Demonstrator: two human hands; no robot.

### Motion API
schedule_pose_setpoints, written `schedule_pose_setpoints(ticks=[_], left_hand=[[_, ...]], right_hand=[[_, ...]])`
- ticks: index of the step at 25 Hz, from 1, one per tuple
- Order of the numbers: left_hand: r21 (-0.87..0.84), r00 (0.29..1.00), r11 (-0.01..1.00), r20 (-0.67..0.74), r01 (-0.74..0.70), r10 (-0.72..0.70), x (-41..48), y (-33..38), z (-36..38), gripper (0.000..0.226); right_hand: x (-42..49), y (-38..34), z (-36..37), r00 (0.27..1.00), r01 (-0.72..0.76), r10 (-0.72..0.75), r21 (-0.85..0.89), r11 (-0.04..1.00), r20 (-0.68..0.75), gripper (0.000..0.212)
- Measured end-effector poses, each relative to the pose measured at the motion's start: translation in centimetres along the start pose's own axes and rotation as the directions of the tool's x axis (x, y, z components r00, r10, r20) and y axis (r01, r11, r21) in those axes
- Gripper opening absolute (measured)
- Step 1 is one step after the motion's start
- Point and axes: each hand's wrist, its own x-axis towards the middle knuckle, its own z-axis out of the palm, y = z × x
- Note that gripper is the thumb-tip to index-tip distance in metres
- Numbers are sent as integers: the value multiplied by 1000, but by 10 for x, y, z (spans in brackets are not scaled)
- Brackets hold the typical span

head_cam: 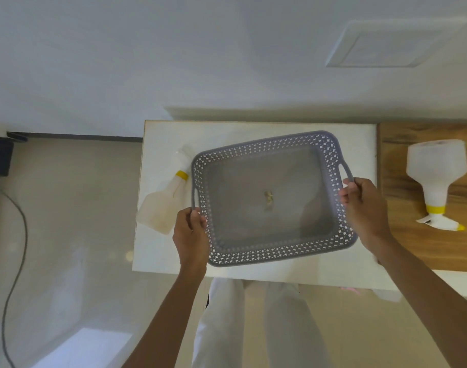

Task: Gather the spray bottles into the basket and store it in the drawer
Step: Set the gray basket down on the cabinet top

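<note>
A grey perforated basket [267, 251] sits over the white cabinet top [359, 139], holding no bottles, only a small scrap on its floor. My left hand [191, 232] grips its left handle and my right hand [362, 205] grips its right handle. One translucent spray bottle with a yellow collar [163, 205] lies on the white top just left of the basket, its nozzle partly hidden behind the rim. A second white spray bottle [436, 176] with a yellow collar and yellow nozzle tip lies on the wooden surface [413, 248] to the right.
A white wall rises behind the cabinet. To the left is pale floor with a dark cable [14, 261] and a black object [0, 158] by the wall. My legs in white trousers [253, 328] stand below the cabinet's front edge.
</note>
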Motion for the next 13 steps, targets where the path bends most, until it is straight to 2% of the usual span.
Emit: schedule_pose_setpoints(ticks=[6, 13], left_hand=[[20, 998, 998, 20, -65, 64, 14, 2, -6, 21], [16, 996, 999, 79, -36, 35, 5, -13, -4, 20]], right_hand=[[-59, 21, 4, 987, -147, 156, 208, 967, -27, 24], [-74, 28, 6, 971, -209, 228, 215, 954, -67, 27]])
